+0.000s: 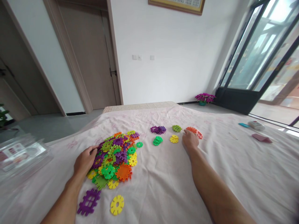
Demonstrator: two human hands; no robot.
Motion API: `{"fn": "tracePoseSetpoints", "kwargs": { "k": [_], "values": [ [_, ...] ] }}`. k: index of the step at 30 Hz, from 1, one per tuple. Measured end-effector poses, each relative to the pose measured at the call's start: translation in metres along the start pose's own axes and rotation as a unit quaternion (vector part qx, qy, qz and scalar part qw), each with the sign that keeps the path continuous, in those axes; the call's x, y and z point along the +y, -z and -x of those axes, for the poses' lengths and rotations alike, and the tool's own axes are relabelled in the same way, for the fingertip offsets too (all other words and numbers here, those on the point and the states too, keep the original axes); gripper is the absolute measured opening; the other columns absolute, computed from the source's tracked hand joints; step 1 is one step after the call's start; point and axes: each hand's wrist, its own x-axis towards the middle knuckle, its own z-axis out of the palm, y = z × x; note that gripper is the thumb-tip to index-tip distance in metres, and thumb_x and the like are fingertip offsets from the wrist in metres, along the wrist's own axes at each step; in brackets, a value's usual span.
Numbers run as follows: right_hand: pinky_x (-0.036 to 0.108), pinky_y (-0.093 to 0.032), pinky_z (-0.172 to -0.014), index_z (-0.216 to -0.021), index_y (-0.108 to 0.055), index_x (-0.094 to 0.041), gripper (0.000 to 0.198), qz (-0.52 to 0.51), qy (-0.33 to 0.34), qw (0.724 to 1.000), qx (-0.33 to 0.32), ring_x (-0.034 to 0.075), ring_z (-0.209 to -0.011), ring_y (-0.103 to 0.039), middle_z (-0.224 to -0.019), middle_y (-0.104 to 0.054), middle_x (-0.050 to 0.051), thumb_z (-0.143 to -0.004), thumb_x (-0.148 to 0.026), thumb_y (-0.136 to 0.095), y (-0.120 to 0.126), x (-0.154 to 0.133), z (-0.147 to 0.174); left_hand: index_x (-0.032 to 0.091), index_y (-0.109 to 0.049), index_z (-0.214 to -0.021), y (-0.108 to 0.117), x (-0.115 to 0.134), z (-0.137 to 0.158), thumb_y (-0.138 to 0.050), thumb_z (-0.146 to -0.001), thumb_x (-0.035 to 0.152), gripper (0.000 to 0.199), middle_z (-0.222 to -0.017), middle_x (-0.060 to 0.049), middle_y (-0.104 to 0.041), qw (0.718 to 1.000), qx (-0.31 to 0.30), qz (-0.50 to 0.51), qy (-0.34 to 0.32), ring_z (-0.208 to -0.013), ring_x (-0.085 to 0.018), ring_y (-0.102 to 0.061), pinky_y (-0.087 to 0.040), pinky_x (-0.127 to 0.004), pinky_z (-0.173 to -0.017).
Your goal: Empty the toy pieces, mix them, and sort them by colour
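A heap of plastic interlocking building pieces (114,155) in purple, green, yellow and orange lies on the left of the cloth. Against the heap's left side rests my left hand (84,160), thumb and index finger a little apart beside purple pieces; its other fingers are partly hidden. My right hand (191,139) is farther out on the right, fingers closed at the orange pieces (198,133). Small groups lie left of it: yellow discs (174,139), a light green piece (177,128), green discs (157,141) and purple pieces (161,129).
Near the front lie a purple square piece (89,202) and a yellow disc (117,204). Clear plastic packaging (22,155) stands at the left edge. On the right are a pink cloth (261,138), a white object (256,125) and a blue item (244,125).
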Motion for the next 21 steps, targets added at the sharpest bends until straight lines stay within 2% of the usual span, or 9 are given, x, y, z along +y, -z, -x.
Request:
{"fn": "tracePoseSetpoints", "kwargs": {
  "k": [3, 7, 11, 14, 16, 21],
  "values": [
    [0.041, -0.037, -0.1, -0.132, -0.062, -0.019, 0.051, 0.038, -0.002, 0.999, 0.005, 0.03, -0.117, -0.054, -0.121, -0.067, 0.014, -0.084, -0.014, -0.046, 0.0, 0.003, 0.0, 0.033, -0.067, -0.119, -0.001, -0.001, -0.001, -0.042, -0.089, 0.047, 0.041, -0.11, -0.003, -0.073, 1.0, 0.001, 0.004, -0.001, -0.093, -0.025, -0.067, -0.046, -0.028, -0.069],
    [0.041, -0.038, -0.1, -0.135, -0.059, -0.02, 0.054, 0.036, -0.005, 0.999, 0.016, 0.029, -0.12, -0.051, -0.127, -0.063, 0.012, -0.083, -0.013, -0.047, -0.003, 0.005, 0.002, 0.033, -0.067, -0.118, 0.0, 0.0, 0.0, -0.042, -0.089, 0.047, 0.04, -0.112, -0.002, -0.072, 1.0, 0.004, 0.011, -0.003, -0.097, -0.025, -0.066, -0.047, -0.028, -0.073],
    [0.041, -0.039, -0.099, -0.127, -0.065, -0.021, 0.046, 0.006, 0.045, 0.997, 0.066, 0.029, -0.117, -0.051, -0.126, -0.063, 0.01, -0.084, -0.015, -0.048, -0.003, -0.006, 0.005, 0.035, -0.066, -0.117, 0.0, 0.002, 0.001, -0.042, -0.089, 0.047, 0.039, -0.113, -0.002, -0.072, 1.0, 0.002, 0.01, 0.002, -0.099, -0.026, -0.066, -0.046, -0.03, -0.075],
    [0.037, -0.043, -0.097, -0.118, -0.068, -0.021, 0.039, -0.059, 0.144, 0.983, 0.097, 0.026, -0.111, -0.055, -0.121, -0.066, 0.008, -0.086, -0.016, -0.048, -0.001, -0.03, 0.013, 0.035, -0.066, -0.117, 0.0, 0.002, 0.002, -0.042, -0.088, 0.047, 0.039, -0.113, -0.002, -0.072, 1.0, 0.004, 0.009, 0.005, -0.099, -0.027, -0.066, -0.046, -0.03, -0.074],
    [0.036, -0.044, -0.096, -0.113, -0.07, -0.021, 0.034, -0.114, 0.233, 0.961, 0.096, 0.024, -0.107, -0.057, -0.116, -0.068, 0.007, -0.087, -0.015, -0.048, 0.0, -0.054, 0.025, 0.036, -0.066, -0.117, 0.001, 0.003, 0.003, -0.041, -0.089, 0.047, 0.039, -0.114, -0.002, -0.072, 1.0, 0.006, 0.011, 0.002, -0.1, -0.027, -0.065, -0.046, -0.03, -0.074],
    [0.036, -0.047, -0.093, -0.111, -0.069, -0.022, 0.03, -0.205, 0.443, 0.873, -0.001, 0.022, -0.103, -0.061, -0.111, -0.07, 0.007, -0.09, -0.014, -0.05, 0.006, -0.112, 0.079, 0.033, -0.067, -0.117, 0.003, 0.005, 0.005, -0.041, -0.089, 0.047, 0.04, -0.114, -0.003, -0.072, 1.0, 0.008, 0.017, 0.0, -0.1, -0.027, -0.065, -0.046, -0.03, -0.073]
  ]
}}
